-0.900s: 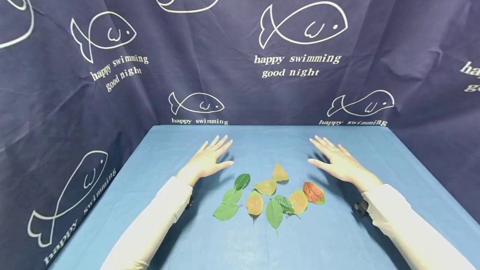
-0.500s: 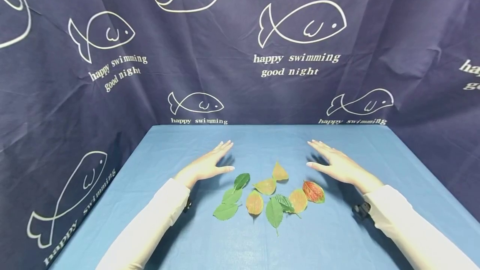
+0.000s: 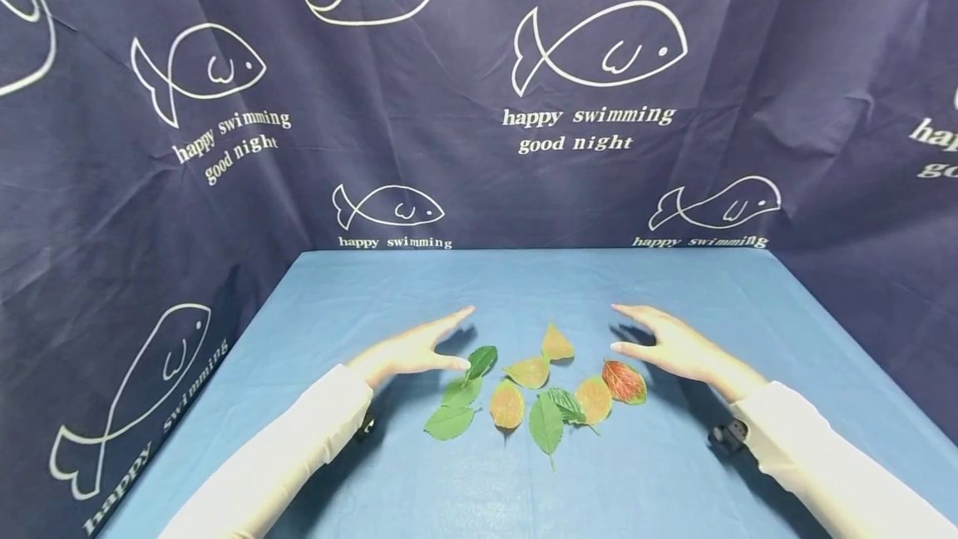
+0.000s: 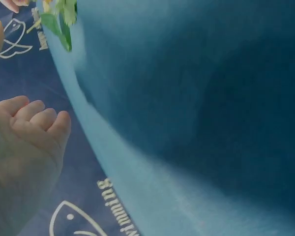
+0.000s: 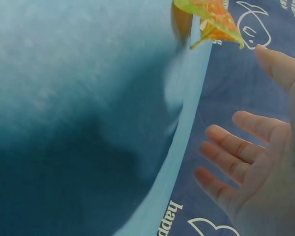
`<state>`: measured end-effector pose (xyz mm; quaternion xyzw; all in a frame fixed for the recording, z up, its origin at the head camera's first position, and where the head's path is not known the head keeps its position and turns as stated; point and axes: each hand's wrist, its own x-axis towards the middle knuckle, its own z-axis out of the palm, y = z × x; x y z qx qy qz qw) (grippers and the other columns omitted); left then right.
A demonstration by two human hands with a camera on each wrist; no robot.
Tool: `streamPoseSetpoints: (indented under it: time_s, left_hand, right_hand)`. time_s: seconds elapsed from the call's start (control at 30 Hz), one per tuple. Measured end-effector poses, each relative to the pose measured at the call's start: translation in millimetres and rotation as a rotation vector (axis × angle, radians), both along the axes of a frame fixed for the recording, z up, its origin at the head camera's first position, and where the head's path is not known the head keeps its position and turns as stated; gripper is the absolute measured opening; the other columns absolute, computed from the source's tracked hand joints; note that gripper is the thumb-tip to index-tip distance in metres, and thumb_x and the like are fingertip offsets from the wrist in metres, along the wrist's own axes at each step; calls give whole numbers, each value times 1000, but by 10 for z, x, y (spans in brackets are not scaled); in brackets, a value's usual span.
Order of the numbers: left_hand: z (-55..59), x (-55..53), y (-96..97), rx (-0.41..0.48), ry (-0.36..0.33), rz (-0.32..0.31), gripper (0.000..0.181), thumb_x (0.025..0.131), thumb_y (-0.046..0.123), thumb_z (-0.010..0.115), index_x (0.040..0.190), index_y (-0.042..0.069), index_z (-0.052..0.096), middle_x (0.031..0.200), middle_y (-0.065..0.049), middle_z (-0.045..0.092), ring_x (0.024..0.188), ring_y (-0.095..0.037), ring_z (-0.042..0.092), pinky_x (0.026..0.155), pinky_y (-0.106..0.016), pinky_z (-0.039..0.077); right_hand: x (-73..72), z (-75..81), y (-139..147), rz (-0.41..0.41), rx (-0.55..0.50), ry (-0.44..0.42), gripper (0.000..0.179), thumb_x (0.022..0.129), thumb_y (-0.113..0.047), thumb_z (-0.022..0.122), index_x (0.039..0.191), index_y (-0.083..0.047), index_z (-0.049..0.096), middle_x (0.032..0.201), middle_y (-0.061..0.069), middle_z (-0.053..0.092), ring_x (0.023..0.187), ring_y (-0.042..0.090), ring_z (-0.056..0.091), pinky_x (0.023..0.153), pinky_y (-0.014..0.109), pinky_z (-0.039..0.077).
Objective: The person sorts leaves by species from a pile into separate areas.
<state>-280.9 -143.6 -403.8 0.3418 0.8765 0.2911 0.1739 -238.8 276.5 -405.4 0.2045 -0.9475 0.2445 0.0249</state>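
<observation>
Left hand [image 3: 412, 350]: fingers loosely extended, thumb apart, nothing gripped; at the dark green leaf [image 3: 483, 359], contact we cannot tell. Right hand [image 3: 683, 346]: fingers spread, nothing gripped, near the red leaf [image 3: 624, 383]. Both leaves: on the bench [image 3: 486, 489], others between. Handling, as we judge: thin, easily creased; we best pinch one rim lightly, lifting straight up.

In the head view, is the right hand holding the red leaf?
No, the red leaf lies on the blue table, apart from the right hand.
</observation>
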Motion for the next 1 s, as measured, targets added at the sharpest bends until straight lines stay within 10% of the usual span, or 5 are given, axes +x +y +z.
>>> streamPoseSetpoints:
  time_s: [0.47,1.0]
  left_hand:
    - [-112,152,0,187,-203,-28,90,87,20,73,156,7,16,162,-12,18,146,-39,24,119,-47,21]
    - [-184,262,16,167,-204,-73,87,84,9,75,153,-1,22,159,-17,24,146,-36,24,118,-48,22]
  right_hand:
    - [140,-39,-46,-37,-153,-149,56,88,-37,70,128,0,58,93,0,65,86,12,61,69,23,48]
    - [247,-61,-67,-15,-318,-372,39,85,-22,72,111,7,65,84,5,70,68,9,60,60,27,52]
